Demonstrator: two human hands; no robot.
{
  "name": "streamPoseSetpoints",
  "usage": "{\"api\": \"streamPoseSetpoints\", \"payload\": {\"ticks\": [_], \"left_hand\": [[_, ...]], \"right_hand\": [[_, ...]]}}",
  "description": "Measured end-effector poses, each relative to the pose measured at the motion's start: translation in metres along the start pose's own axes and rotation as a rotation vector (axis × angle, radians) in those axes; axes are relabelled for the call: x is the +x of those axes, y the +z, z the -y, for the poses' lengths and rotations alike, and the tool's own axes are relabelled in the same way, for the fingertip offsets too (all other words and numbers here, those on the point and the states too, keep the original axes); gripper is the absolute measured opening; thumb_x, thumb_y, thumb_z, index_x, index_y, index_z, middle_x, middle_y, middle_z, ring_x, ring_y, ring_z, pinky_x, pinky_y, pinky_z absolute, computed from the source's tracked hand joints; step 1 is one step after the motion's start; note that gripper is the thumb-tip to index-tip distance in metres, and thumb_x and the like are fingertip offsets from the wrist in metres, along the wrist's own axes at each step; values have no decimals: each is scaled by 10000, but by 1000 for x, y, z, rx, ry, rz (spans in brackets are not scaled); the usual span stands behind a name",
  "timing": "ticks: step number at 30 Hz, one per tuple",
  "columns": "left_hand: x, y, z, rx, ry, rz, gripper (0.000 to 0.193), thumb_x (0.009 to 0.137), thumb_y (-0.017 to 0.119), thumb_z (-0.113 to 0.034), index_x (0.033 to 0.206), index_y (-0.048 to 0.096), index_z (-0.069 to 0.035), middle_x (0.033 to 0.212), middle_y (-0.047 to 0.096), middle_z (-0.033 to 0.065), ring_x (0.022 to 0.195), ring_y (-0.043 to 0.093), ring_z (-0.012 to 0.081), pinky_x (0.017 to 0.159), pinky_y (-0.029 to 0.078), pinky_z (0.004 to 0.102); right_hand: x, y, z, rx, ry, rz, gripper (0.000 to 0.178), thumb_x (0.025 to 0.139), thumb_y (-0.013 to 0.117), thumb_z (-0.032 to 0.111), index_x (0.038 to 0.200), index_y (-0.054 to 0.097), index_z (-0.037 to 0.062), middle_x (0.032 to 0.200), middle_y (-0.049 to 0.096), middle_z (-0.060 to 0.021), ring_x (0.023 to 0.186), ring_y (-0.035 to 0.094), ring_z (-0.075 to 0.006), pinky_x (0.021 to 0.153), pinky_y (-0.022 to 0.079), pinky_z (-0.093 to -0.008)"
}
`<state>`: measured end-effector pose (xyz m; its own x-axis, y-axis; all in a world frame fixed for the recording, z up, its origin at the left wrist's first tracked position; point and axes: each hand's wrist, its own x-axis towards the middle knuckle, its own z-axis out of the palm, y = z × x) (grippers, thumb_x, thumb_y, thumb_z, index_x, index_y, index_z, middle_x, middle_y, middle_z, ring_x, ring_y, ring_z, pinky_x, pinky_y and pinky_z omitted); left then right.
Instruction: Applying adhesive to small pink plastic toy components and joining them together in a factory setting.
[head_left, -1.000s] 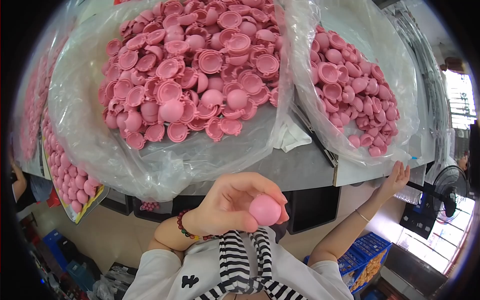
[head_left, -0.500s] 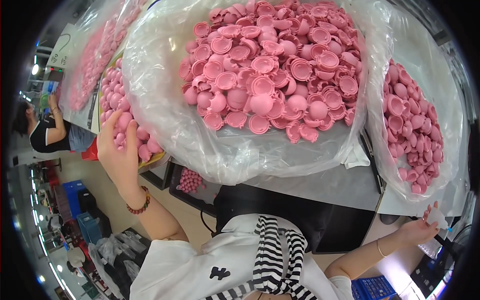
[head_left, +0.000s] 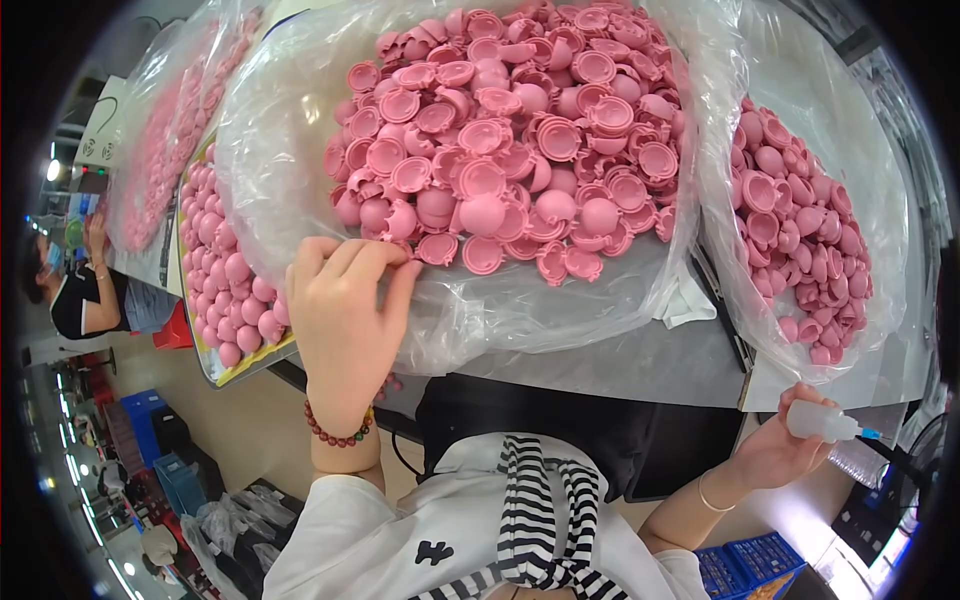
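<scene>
My left hand (head_left: 350,310) is at the near left edge of a large pile of pink plastic half shells (head_left: 540,140) in a clear plastic bag (head_left: 480,335). Its thumb and fingertips are pinched together on one half shell, which they mostly cover. At the lower right, my right hand (head_left: 775,450) is wrapped round a small translucent squeeze bottle (head_left: 822,421), tilted sideways with its blue tip pointing right. Left of the big bag, closed pink balls (head_left: 215,275) fill a yellow-rimmed tray.
A second clear bag with pink half shells (head_left: 800,230) lies at the right. Another bag of pink pieces (head_left: 185,130) is at the far left, near a co-worker (head_left: 95,280). A white crumpled cloth (head_left: 687,305) sits by the table's dark strip. Blue crates (head_left: 755,565) stand below right.
My left hand has moved right from the tray of balls to the half-shell pile, its fingers now pinched. My right hand has come slightly inward with the bottle. The whole view has shifted a little.
</scene>
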<state>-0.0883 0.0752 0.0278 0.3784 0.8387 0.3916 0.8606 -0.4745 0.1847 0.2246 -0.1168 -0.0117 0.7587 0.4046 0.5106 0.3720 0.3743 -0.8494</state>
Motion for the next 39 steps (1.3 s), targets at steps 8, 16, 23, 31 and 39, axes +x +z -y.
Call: {"api": "streamPoseSetpoints", "payload": {"ticks": [8,16,23,31,39], "left_hand": [[-21,-19,-54,-916,55,38,94,660,649,-78,729,586,-69,783,556,76,713,515,202,629,412,295],[-33,31,-111,-1360,97,201,253,673,610,55,919,567,16,878,535,129,653,537,176,585,446,236],[-33,44,-111,-1587,172,408,346,703,646,11,1030,535,37,1071,552,204,881,596,222,708,481,289],[-36,39,-108,-2185,-219,761,428,844,513,-164,1203,375,24,1092,509,213,985,509,202,826,396,285],[-36,37,-110,-2284,-446,918,403,825,554,-184,1155,400,-13,1107,479,272,828,587,232,709,486,312]], "right_hand": [[-27,41,40,340,432,266,348,851,428,377,938,416,41,781,573,-239,539,551,-226,433,416,-256],[-49,80,42,837,683,399,325,844,477,242,1040,350,16,925,538,-250,678,569,-256,578,497,-351],[-50,69,42,464,507,556,316,829,482,114,1049,300,-20,984,521,-252,837,562,-251,738,467,-350],[-32,70,40,467,321,164,432,719,645,343,993,423,94,589,376,18,595,358,-106,475,256,-225],[-21,75,42,588,113,332,324,719,678,278,972,537,133,657,348,34,632,265,-104,487,200,-222]]}}
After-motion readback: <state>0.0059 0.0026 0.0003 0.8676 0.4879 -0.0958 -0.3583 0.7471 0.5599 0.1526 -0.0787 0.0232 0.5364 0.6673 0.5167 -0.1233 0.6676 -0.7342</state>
